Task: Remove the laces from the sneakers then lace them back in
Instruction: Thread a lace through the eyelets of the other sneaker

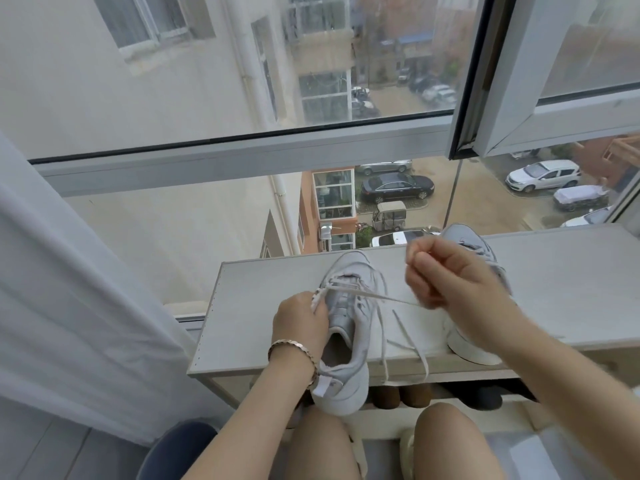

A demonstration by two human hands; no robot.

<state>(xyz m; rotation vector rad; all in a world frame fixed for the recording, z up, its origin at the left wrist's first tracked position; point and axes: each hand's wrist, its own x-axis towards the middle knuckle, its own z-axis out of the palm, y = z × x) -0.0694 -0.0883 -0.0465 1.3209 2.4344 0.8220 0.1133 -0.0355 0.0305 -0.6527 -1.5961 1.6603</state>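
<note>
A pale grey sneaker (346,327) lies on a white shelf top (263,306), its heel hanging over the front edge. My left hand (301,320), with a bracelet at the wrist, grips the sneaker's left side by the eyelets. My right hand (450,275) is raised to the right of it and pinches the white lace (388,299), which runs taut from the eyelets to my fingers. Loose lace ends trail over the shelf's front edge. The second sneaker (474,344) stands behind my right hand, mostly hidden by it.
Large windows (242,81) rise right behind the shelf, looking onto buildings and parked cars. A white curtain (69,289) hangs at the left. Dark shoes (415,396) sit under the shelf top. My knees (443,441) are at the bottom.
</note>
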